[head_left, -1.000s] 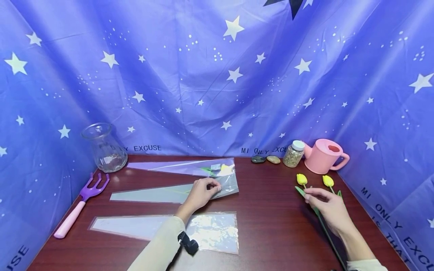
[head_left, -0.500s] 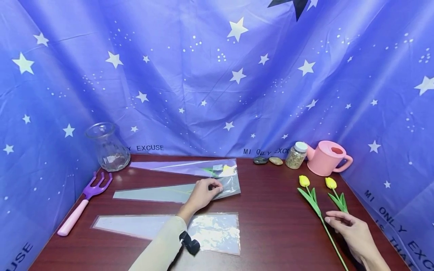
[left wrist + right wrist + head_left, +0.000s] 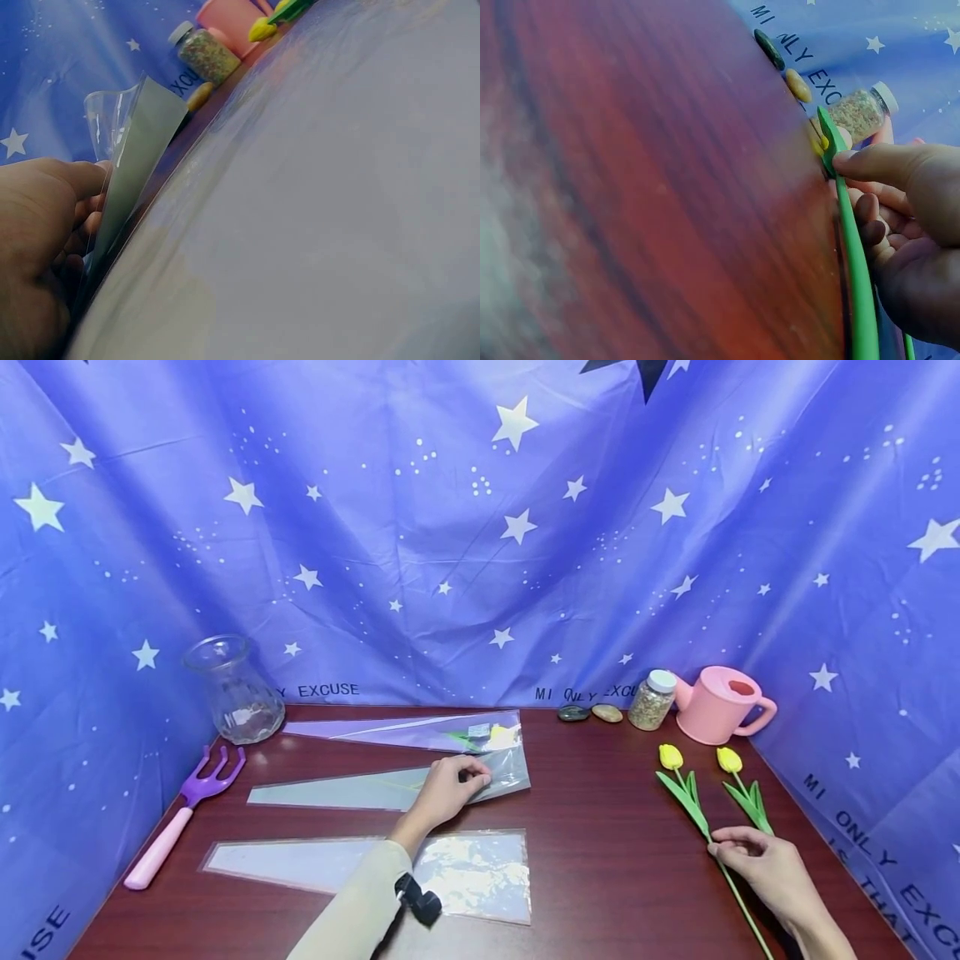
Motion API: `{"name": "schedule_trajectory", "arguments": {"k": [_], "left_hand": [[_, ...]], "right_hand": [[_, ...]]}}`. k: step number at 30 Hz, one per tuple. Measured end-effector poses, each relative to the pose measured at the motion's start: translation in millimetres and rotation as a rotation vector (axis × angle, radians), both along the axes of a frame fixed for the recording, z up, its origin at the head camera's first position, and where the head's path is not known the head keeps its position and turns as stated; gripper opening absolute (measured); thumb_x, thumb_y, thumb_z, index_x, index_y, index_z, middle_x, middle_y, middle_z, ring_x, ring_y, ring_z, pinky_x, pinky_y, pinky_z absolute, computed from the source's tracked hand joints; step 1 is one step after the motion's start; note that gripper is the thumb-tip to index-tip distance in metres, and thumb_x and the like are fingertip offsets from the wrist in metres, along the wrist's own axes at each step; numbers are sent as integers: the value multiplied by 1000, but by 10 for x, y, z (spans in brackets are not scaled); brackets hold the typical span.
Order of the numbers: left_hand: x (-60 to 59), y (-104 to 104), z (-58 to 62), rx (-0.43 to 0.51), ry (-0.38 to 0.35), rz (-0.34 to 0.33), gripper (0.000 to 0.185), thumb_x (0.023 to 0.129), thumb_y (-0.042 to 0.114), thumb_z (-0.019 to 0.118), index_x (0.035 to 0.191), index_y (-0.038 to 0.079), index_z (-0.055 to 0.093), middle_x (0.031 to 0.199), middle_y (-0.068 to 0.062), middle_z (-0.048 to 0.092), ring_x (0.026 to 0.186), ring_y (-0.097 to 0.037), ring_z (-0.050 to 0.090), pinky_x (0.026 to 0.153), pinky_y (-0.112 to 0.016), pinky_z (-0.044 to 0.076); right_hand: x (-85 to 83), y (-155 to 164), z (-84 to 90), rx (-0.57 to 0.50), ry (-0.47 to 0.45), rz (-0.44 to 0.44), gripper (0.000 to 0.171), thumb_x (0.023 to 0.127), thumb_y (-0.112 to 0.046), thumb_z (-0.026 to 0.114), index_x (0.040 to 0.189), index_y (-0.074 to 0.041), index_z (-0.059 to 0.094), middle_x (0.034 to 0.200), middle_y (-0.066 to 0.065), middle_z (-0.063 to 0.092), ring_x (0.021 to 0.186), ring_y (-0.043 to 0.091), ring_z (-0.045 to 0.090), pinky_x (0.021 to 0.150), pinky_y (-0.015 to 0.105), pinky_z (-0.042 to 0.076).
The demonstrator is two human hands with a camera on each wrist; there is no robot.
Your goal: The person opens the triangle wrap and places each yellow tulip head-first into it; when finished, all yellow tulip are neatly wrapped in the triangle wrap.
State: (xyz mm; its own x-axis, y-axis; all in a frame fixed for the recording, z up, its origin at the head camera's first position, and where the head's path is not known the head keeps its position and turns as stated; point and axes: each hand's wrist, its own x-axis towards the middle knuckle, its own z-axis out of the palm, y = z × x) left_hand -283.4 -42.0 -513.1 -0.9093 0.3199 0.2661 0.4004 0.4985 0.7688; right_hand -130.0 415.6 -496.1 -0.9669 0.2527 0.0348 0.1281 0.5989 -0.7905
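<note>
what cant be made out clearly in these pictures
Head view: the stem end of the pinched tulip, cut off by the bottom edge.
Head view: the lower stem of the other tulip, hidden by the right hand.
Head view: part of the gray wrapper, covered by the left hand.
Head view: any print on the pale patch at the purple wrapper, too small.

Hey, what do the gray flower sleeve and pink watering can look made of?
Gray flower sleeve: likely thin plastic film, glossy; its see-through layer curls and glints. Pink watering can: probably molded plastic, smooth and satiny, judging by even color and soft highlights.
</note>
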Motion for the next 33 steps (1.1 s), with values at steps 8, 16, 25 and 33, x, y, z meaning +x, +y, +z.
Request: {"name": "schedule_trajectory", "arguments": {"k": [8,16,25,33], "left_hand": [[-13,12,28,3,18,-11,5,95,25,76,96,22,79,91,10,75,77,-2,60,73,-21,50],[-30,22,16,3,20,-18,4,95,22,76,96,21,79,91,10,75,77,-2,60,72,-21,51],[-22,7,-12,12,28,-17,4,95,22,76,96,21,79,91,10,75,79,-2,61,74,-21,52],[-6,-17,-18,8,12,-19,6,95,26,75,97,21,79,90,12,73,79,-3,60,74,-21,51]], "right_hand": [[16,-40,70,198,-8,-46,28,88,-32,83,98,-6,79,78,-12,73,71,-7,58,64,16,43],[8,-76,135,314,-28,-61,24,85,-38,84,90,-15,80,82,-4,77,70,-7,55,63,21,42],[6,-128,101,357,16,-85,17,85,-37,84,84,-20,80,80,-6,78,72,-9,57,64,23,44],[1,-270,204,86,41,-40,25,90,-26,81,101,-3,79,77,-11,75,72,-8,59,62,16,49]]}}
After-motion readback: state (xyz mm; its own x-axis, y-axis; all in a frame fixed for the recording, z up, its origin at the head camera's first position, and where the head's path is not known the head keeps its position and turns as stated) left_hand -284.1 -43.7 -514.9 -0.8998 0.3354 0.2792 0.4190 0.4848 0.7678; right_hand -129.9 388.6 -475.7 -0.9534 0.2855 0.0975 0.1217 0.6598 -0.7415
